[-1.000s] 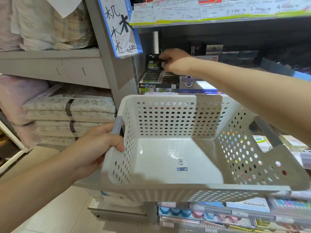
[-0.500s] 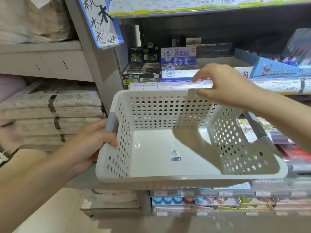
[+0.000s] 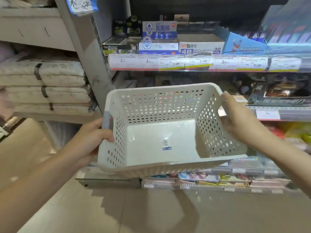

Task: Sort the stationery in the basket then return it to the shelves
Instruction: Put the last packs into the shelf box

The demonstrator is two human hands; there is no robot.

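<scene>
The left hand (image 3: 91,138) gripped the empty basket (image 3: 161,142) by its left rim, held before the shelves (image 3: 185,64); the right hand (image 3: 239,121) lay against its right wall, fingers nearly straight. Sorting looked finished, so the basket probably needed putting away next.

Folded bedding packs (image 3: 45,84) are stacked on the far left. A blue-edged paper sign (image 3: 81,5) hangs above. Tan floor tiles (image 3: 117,212) lie near.
</scene>
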